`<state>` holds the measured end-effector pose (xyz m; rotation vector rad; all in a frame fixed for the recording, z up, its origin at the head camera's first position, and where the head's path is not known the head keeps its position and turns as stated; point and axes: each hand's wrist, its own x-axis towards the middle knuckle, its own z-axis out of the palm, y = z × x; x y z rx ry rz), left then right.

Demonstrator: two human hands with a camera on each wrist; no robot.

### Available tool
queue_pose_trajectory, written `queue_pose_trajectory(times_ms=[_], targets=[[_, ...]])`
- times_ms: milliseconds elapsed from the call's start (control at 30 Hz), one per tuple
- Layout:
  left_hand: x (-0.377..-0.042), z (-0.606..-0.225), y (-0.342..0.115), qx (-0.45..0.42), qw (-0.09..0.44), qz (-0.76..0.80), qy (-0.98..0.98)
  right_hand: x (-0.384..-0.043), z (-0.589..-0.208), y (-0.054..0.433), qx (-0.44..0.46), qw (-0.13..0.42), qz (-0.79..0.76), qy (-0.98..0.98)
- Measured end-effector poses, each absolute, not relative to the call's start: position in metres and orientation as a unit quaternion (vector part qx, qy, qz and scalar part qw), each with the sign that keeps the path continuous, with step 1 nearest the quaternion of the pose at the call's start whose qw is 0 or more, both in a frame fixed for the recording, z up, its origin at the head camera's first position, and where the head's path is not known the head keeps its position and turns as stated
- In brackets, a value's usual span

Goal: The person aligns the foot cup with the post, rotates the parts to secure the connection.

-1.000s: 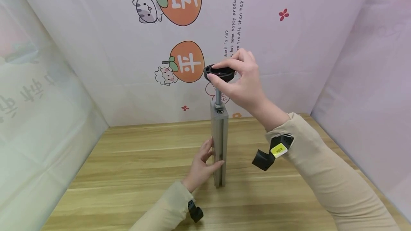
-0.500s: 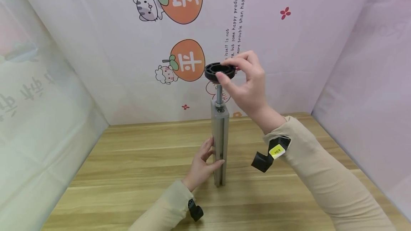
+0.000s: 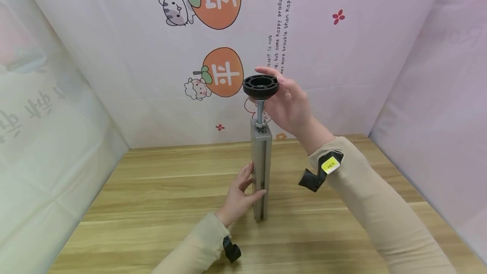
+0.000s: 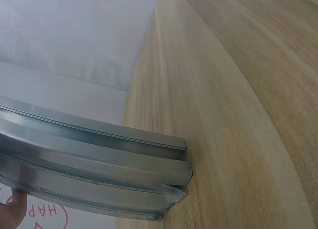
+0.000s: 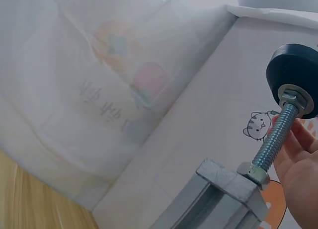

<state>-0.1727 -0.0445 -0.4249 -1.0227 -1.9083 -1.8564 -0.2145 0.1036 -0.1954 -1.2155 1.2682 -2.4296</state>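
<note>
A silver aluminium profile (image 3: pixel 261 160) (image 4: pixel 94 157) stands upright on the wooden table. My left hand (image 3: pixel 239 195) grips its lower half, thumb on the near side; only a fingertip (image 4: pixel 17 204) shows in the left wrist view. From the profile's top end rises a threaded rod (image 3: pixel 260 111) (image 5: pixel 276 137) with a nut (image 5: pixel 254 174) at its base. It carries a round black levelling foot (image 3: pixel 261 91) (image 5: pixel 288 72), ribbed on its upper face. My right hand (image 3: pixel 291 105) (image 5: pixel 300 177) is at the foot's right side and behind it, fingers extended. Whether it touches the rim is unclear.
The wooden table (image 3: pixel 163 206) meets a white printed cloth (image 3: pixel 312 54) at the back. More cloth hangs at left (image 3: pixel 45 138) and right (image 3: pixel 430 117). A black wrist camera (image 3: pixel 313 179) sits on the right sleeve, another camera (image 3: pixel 231 249) on the left.
My right hand's thumb and fingers have left their pinch on the foot's rim, and the hand has turned round behind it. The left hand and profile stay put.
</note>
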Motion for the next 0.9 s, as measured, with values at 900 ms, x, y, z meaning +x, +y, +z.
queue_pose_trajectory(times_ms=[900], targets=[[-0.174, -0.427, -0.044, -0.361, 0.152, -0.645, -0.657, -0.211, -0.187, 0.092, -0.43, 0.119, -0.829, 0.338]])
